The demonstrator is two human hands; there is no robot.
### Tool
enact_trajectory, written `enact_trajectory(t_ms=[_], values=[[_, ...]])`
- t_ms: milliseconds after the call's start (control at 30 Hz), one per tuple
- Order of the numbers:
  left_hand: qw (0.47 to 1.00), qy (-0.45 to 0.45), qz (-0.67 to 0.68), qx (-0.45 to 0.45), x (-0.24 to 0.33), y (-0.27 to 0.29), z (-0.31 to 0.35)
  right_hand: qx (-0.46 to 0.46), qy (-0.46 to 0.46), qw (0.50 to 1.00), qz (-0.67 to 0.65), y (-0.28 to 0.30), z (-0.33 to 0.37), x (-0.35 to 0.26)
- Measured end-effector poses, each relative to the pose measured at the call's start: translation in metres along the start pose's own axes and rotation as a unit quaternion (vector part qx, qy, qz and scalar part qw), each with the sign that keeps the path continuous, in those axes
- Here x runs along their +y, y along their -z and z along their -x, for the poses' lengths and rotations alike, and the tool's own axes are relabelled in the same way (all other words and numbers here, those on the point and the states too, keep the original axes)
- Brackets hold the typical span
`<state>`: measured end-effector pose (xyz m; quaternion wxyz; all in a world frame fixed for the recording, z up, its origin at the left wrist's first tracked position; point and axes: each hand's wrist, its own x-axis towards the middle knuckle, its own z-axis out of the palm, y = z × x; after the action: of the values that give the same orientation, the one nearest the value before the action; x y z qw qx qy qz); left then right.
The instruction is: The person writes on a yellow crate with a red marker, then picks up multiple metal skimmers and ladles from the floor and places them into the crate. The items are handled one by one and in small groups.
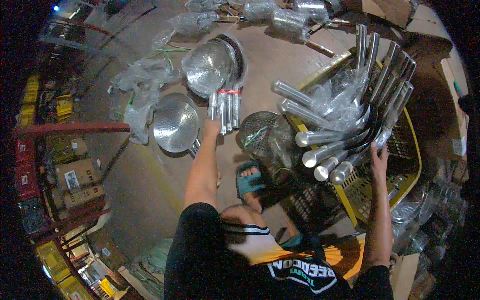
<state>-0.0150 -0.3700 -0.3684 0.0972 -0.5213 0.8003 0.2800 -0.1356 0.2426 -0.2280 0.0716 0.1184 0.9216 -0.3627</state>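
My left hand [212, 127] is closed around a handle in a bundle of perforated metal skimmers [207, 68]. The bowls are wrapped in clear plastic, and red tape binds the handles. Beside it, a loose skimmer [175, 122] lies on the floor, its handle partly hidden by my forearm. A darker perforated skimmer [259, 134] lies between the bundle and the yellow basket [418, 150]. My right hand [379, 154] is at the basket, fingers closed on a plastic-wrapped metal-handled utensil [384, 137]. Several thick tubular handles [316, 138] fan out around it; their far ends are hidden.
Plastic-wrapped metal ware [290, 25] lies across the far floor. Crumpled clear plastic [142, 82] sits at the left. Cardboard boxes [79, 175] and a red beam [75, 128] stand along the left side. More wrapped ware [412, 235] is piled near the basket's right. My sandalled foot [250, 182] is close by.
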Motion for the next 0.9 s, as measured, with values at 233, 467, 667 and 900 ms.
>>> enact_trajectory(t_ms=[233, 467, 667, 900], values=[[0.989, -0.115, 0.039, 0.078, 0.004, 0.072, 0.065, -0.005, 0.016, 1.0, -0.026, -0.001, 0.0, -0.007], [0.93, -0.263, 0.242, 0.088, 0.03, 0.196, 0.204, -0.037, -0.017, 0.999, 0.024, 0.004, 0.001, -0.013], [0.893, -0.298, 0.329, -0.072, 0.099, 0.289, 0.344, -0.151, -0.144, 0.878, -0.43, 0.029, 0.007, -0.007], [0.852, -0.397, -0.002, -0.34, 0.219, 0.269, 0.448, -0.126, -0.158, 0.762, -0.615, 0.055, 0.006, 0.013]])
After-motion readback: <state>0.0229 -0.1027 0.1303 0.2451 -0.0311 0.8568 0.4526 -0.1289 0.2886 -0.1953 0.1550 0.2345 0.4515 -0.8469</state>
